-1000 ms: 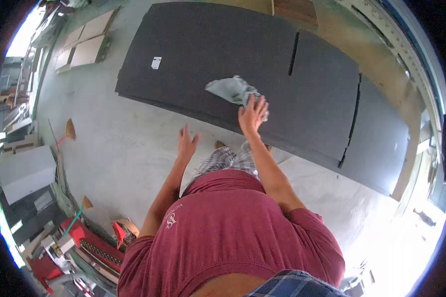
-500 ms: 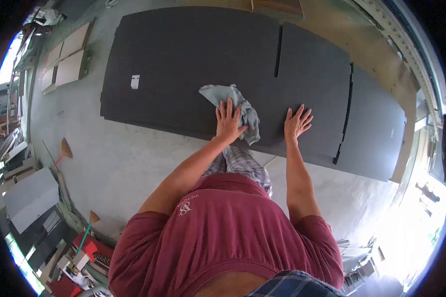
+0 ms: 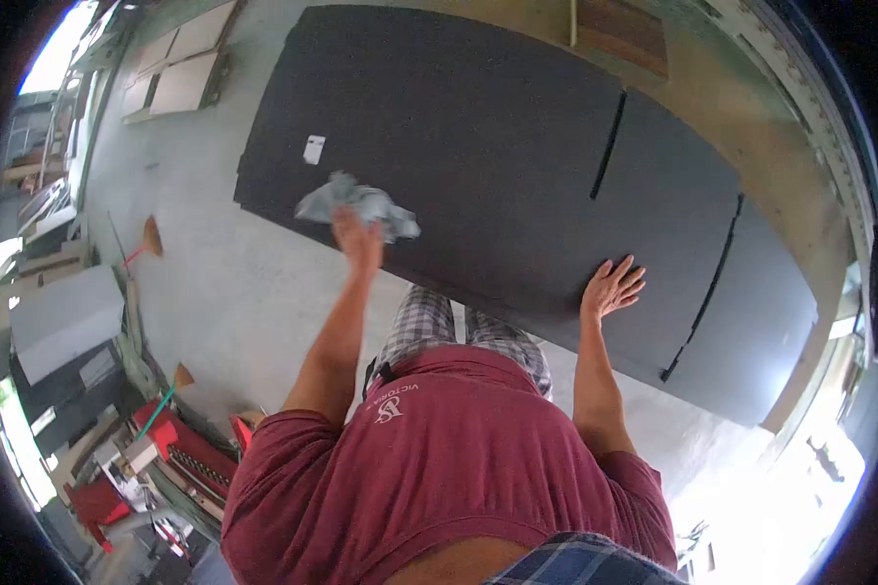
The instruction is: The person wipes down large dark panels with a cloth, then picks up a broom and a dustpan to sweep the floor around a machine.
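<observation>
Grey cloth (image 3: 366, 199) on the dark panel (image 3: 488, 156), just on the person's side of the white label (image 3: 314, 149). Left hand (image 3: 359, 242) on cloth; blurred, can't tell if pinching or just pressing. Right hand (image 3: 612, 290) spread on panel, well right of label. Risk, my read: loose folds could snag the label if dragged over it. Hard leaning could shift the panel; supports hidden.

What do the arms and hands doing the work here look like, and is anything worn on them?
They are a person's. The left hand and right hand are ungloved, and no watch shows; whether there are rings is too small to tell. Short maroon sleeves leave the forearms bare.
</observation>
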{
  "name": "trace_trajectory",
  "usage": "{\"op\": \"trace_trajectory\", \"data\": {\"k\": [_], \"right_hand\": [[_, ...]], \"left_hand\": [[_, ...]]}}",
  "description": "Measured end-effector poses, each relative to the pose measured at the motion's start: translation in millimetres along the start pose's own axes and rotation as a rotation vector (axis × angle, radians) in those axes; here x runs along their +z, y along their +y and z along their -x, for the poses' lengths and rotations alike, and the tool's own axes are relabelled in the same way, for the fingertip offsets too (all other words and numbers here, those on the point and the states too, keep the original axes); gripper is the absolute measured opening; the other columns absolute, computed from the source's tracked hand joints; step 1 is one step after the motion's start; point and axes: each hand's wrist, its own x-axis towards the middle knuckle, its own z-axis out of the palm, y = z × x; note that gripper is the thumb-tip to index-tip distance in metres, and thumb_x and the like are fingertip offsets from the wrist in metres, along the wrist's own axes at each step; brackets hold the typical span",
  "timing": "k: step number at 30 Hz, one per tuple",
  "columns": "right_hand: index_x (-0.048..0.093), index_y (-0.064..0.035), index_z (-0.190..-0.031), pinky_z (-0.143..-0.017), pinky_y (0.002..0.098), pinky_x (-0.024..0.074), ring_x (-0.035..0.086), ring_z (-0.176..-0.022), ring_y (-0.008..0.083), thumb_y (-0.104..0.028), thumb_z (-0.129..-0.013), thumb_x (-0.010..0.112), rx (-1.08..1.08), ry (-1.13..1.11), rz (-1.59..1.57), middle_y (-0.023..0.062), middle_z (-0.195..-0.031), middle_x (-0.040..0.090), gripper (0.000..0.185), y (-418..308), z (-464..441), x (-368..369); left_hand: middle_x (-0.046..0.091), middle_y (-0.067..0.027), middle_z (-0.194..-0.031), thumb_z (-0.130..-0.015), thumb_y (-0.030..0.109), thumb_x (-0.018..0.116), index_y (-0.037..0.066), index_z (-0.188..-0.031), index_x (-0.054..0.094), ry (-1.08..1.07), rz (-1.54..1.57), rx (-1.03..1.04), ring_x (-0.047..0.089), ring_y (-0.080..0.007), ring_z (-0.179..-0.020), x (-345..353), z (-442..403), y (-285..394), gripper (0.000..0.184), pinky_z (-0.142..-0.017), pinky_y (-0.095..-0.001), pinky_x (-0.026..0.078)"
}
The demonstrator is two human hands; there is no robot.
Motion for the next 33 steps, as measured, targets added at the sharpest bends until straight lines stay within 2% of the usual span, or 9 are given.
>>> {"op": "trace_trajectory", "data": {"k": [4,11,13,17,19,22,26,28,33], "right_hand": [[0.025,-0.0170,-0.127,-0.097,0.0490,0.0090,0.010,-0.123,0.0335,-0.038,-0.085,0.033,0.043,0.016,0.013,0.0125,-0.134,0.013,0.048,6.2,-8.5,2.6],[0.025,-0.0155,-0.127,-0.096,0.0513,0.0103,0.009,-0.123,0.0343,-0.037,-0.085,0.034,0.152,0.050,-0.008,0.0140,-0.134,0.014,0.048,-20.9,-17.8,13.2],[0.026,-0.0157,-0.127,-0.096,0.0504,0.0105,0.010,-0.123,0.0343,-0.037,-0.085,0.034,0.142,0.057,0.009,0.0140,-0.134,0.015,0.048,-33.6,-20.8,16.0],[0.029,-0.0164,-0.125,-0.096,0.0494,0.0119,0.013,-0.122,0.0331,-0.036,-0.083,0.038,0.172,0.114,0.042,0.0120,-0.133,0.017,0.047,-39.6,-30.4,28.0],[0.032,-0.0140,-0.122,-0.095,0.0500,0.0132,0.016,-0.121,0.0344,-0.029,-0.082,0.041,0.170,0.125,-0.014,0.0135,-0.132,0.020,0.045,-40.5,-35.5,13.6],[0.037,-0.0112,-0.116,-0.093,0.0516,0.0156,0.020,-0.118,0.0375,-0.026,-0.079,0.046,0.172,0.144,-0.092,0.0172,-0.126,0.027,0.041,-36.0,-36.8,1.1],[0.031,-0.0126,-0.123,-0.097,0.0493,0.0112,0.015,-0.121,0.0346,-0.029,-0.080,0.043,0.215,0.147,-0.093,0.0148,-0.131,0.019,0.048,-34.0,-28.5,4.9],[0.032,-0.0134,-0.123,-0.097,0.0480,0.0104,0.014,-0.122,0.0330,-0.029,-0.080,0.044,0.251,0.153,-0.124,0.0136,-0.132,0.019,0.048,-40.0,-22.4,-1.4],[0.028,-0.0151,-0.125,-0.099,0.0442,0.0046,0.008,-0.124,0.0302,-0.030,-0.081,0.042,0.262,0.063,-0.167,0.0117,-0.134,0.013,0.049,-42.0,-25.9,-3.0]], "left_hand": [[0.025,-0.0273,-0.125,-0.081,0.029,0.044,-0.010,-0.118,0.029,0.004,0.185,-0.181,0.027,-0.0366,-0.115,1.9,-47.6,-29.0,0.056,-0.097,-0.0397,0.020],[0.029,-0.0219,-0.123,-0.071,0.021,0.057,-0.007,-0.116,0.032,-0.505,0.564,0.573,0.030,-0.0337,-0.113,-13.4,-51.3,234.8,0.059,-0.093,-0.0387,0.027],[0.026,-0.0191,-0.125,-0.069,0.021,0.058,-0.005,-0.113,0.037,-0.430,0.323,0.968,0.026,-0.0324,-0.116,9.8,-18.5,285.9,0.055,-0.094,-0.0393,0.026],[0.023,-0.0206,-0.127,-0.069,0.018,0.057,-0.005,-0.110,0.040,-0.425,0.428,1.097,0.026,-0.0344,-0.116,52.2,-9.5,336.4,0.049,-0.096,-0.0427,0.021],[0.034,-0.0213,-0.119,-0.069,0.020,0.057,-0.006,-0.113,0.037,-0.453,0.360,0.856,0.033,-0.0338,-0.111,54.6,-27.8,360.5,0.055,-0.093,-0.0402,0.026],[0.034,-0.0233,-0.120,-0.071,0.019,0.056,-0.007,-0.118,0.030,-0.543,0.454,0.721,0.035,-0.0342,-0.110,42.7,-66.4,335.9,0.060,-0.093,-0.0385,0.027],[0.031,-0.0225,-0.123,-0.074,0.018,0.053,-0.004,-0.120,0.029,-0.157,0.067,0.810,0.031,-0.0348,-0.113,64.5,-115.9,237.3,0.057,-0.096,-0.0400,0.022],[0.030,-0.0243,-0.123,-0.078,0.017,0.047,-0.007,-0.117,0.032,-0.164,0.345,0.496,0.030,-0.0372,-0.113,34.8,-135.6,188.1,0.048,-0.095,-0.0416,0.022],[0.030,-0.0258,-0.122,-0.084,0.027,0.040,-0.009,-0.117,0.030,0.089,-0.031,0.451,0.029,-0.0369,-0.114,76.8,-181.0,79.9,0.050,-0.096,-0.0417,0.022]]}}
